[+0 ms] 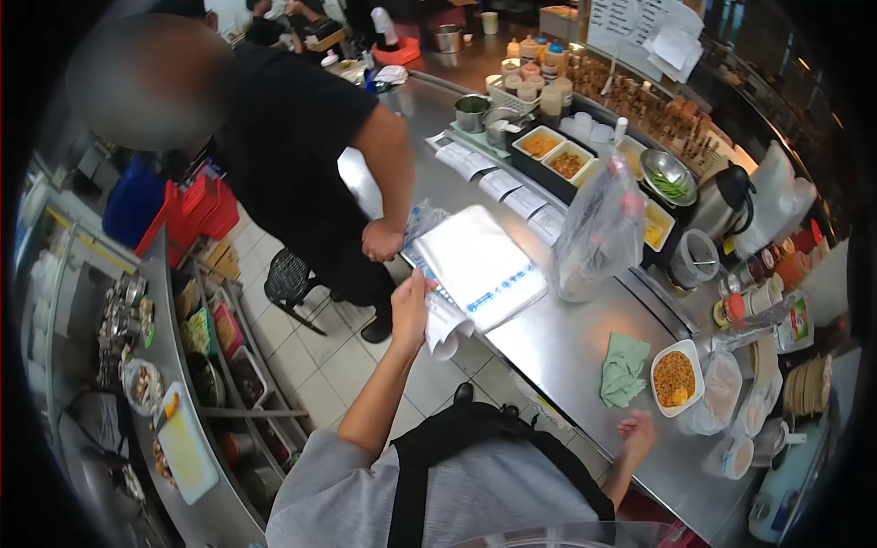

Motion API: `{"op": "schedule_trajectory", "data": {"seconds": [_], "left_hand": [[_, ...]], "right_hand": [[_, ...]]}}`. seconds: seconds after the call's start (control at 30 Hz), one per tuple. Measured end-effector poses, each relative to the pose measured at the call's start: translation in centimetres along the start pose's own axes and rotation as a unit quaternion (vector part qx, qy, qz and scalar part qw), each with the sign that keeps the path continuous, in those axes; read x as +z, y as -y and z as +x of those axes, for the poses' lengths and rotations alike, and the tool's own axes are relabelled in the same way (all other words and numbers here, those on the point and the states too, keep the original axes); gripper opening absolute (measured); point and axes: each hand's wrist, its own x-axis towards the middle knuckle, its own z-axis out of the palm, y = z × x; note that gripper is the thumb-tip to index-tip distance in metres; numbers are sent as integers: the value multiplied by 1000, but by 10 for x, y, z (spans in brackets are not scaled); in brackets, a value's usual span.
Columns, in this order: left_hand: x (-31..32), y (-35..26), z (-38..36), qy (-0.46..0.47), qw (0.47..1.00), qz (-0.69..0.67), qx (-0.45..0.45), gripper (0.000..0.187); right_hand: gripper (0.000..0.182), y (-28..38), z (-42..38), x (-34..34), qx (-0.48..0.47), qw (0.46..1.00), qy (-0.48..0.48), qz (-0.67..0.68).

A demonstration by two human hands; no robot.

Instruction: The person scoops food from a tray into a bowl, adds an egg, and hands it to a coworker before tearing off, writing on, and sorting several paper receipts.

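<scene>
The left hand (414,308) is closing its fingers on a curled white paper (446,331), which is hanging just beside the worktop (548,356). Near it, a white packet with blue print (480,265) is lying flat, and a co-worker's hand (382,241) is hovering close by. The right hand (637,435), slightly blurred, is holding its fingers loosely apart near a green cloth (626,369) and a white bowl of food (677,378). Farther up, a filled clear plastic bag (598,233) is standing between packet and food trays (568,162).

One green cloth (626,370), one thermal jug (722,206) and one metal bowl of green vegetables (670,177) at right; one cutting board (190,457) and one black stool (290,277) at left.
</scene>
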Motion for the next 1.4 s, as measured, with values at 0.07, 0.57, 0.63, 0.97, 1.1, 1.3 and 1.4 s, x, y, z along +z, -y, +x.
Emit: {"op": "schedule_trajectory", "data": {"seconds": [0.07, 0.57, 0.63, 0.97, 1.1, 1.3, 1.4], "left_hand": [[10, -18, 0, -55, 997, -37, 34, 41], [-55, -93, 72, -231, 954, -76, 174, 43], [-78, -98, 82, -199, 961, -99, 165, 41], [-132, -146, 99, -57, 934, -198, 294, 13], [-168, -193, 86, -102, 898, -170, 392, 9], [-150, -164, 84, 208, 945, 150, 202, 23], [-114, -153, 92, 246, 956, 72, 140, 28]], "right_hand": [[24, 1, -19, 30, -2, 975, 203, -87], [22, 64, -196, 393, -531, 708, 449, -124], [17, 49, -208, 418, -488, 737, 454, -106], [5, 82, -224, 447, -561, 764, 314, -49], [9, 106, -197, 429, -451, 836, 313, 25], [12, 115, -178, 437, -314, 869, 357, 134], [15, 120, -169, 445, -294, 867, 373, 149]]}}
